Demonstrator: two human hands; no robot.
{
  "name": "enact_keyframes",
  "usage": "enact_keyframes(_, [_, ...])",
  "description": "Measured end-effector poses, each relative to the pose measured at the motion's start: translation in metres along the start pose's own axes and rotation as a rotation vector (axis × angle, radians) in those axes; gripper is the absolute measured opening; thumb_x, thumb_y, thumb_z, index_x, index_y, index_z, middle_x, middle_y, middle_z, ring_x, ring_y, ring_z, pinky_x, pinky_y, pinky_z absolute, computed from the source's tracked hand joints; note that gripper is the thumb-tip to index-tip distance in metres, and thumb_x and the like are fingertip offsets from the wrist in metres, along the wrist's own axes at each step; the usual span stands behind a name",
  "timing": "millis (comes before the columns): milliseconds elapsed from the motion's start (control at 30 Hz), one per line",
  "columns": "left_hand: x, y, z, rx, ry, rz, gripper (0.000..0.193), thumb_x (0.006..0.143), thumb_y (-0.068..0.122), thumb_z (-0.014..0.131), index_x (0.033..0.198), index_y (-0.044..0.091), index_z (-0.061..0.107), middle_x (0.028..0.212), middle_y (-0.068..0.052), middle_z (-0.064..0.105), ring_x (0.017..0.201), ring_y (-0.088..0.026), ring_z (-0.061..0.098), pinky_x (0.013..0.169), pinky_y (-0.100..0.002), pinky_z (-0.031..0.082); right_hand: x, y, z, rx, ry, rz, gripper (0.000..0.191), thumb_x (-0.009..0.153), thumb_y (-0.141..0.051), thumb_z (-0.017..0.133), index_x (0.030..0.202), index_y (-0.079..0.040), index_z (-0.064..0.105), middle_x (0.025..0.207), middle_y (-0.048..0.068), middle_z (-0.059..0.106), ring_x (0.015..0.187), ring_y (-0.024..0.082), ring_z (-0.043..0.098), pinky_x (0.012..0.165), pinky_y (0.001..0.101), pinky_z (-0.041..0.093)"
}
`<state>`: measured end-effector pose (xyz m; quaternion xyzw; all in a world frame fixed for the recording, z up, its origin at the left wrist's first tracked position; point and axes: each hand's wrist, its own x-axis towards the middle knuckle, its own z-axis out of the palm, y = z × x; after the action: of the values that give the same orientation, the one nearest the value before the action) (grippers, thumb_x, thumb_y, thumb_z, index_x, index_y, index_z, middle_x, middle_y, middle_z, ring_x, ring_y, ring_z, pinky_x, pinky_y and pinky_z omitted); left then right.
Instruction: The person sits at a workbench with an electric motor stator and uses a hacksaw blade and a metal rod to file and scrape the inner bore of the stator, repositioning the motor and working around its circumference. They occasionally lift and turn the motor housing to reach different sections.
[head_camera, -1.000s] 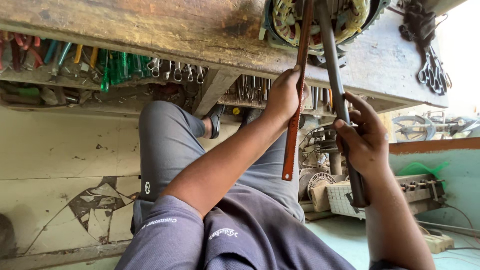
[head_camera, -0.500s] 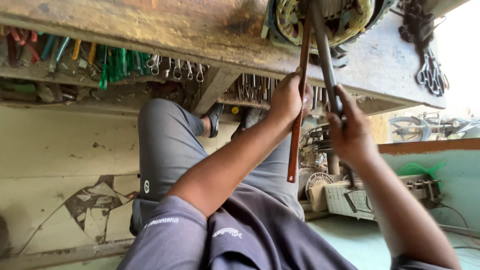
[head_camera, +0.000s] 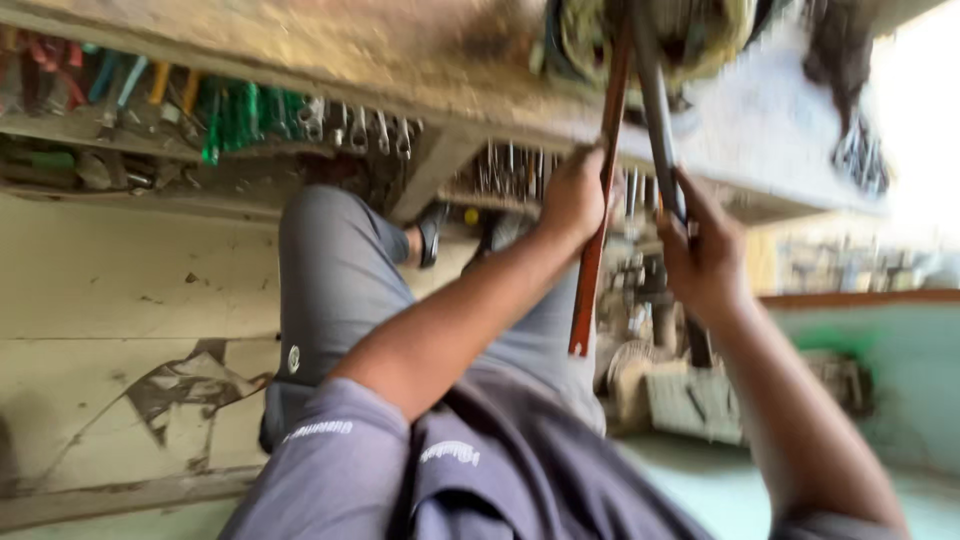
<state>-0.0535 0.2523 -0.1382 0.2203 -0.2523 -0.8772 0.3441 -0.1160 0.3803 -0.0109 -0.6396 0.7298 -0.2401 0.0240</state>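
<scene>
My left hand (head_camera: 572, 195) is closed round a long red-brown handle (head_camera: 590, 290). My right hand (head_camera: 705, 265) grips a long grey metal handle (head_camera: 655, 110) right beside it. Both handles run up, close together, to a round motor part with yellowish windings (head_camera: 700, 35) that rests on the worn wooden bench (head_camera: 400, 50). How the handles meet at the motor part is hidden by blur. My bare forearms reach in from the bottom of the picture, and the whole frame is smeared by motion.
A row of wrenches (head_camera: 360, 130) and green-handled tools (head_camera: 235, 115) hang under the bench edge. My knee in grey trousers (head_camera: 330, 260) is bent below it. Grey machine parts (head_camera: 690, 390) lie on the floor at right, and dark metal tools (head_camera: 860, 150) lie on the bench's right end.
My right hand has slid up the grey handle and drawn it nearer the red-brown one. The view has shifted and gone blurry.
</scene>
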Motion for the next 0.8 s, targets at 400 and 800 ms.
enact_keyframes(400, [0.019, -0.007, 0.006, 0.539, -0.038, 0.304, 0.044, 0.109, 0.036, 0.035, 0.090, 0.006, 0.060, 0.070, -0.005, 0.062, 0.056, -0.015, 0.059, 0.055, -0.033, 0.051, -0.027, 0.008, -0.013, 0.843, 0.030, 0.350, 0.061, 0.100, 0.002, 0.054, 0.160, 0.000, 0.041, 0.093, 0.011, 0.066, 0.058, 0.011, 0.054, 0.052, 0.0242, 0.045])
enact_keyframes(800, [0.031, -0.007, 0.001, 0.218, -0.084, 0.068, 0.043, 0.109, 0.033, 0.035, 0.084, 0.007, 0.057, 0.064, -0.006, 0.058, 0.048, -0.016, 0.053, 0.043, -0.034, 0.046, -0.024, 0.004, -0.010, 0.854, 0.063, 0.342, 0.059, 0.102, 0.002, 0.052, 0.160, 0.000, 0.039, 0.096, 0.014, 0.065, 0.060, 0.014, 0.056, 0.053, 0.0256, 0.045])
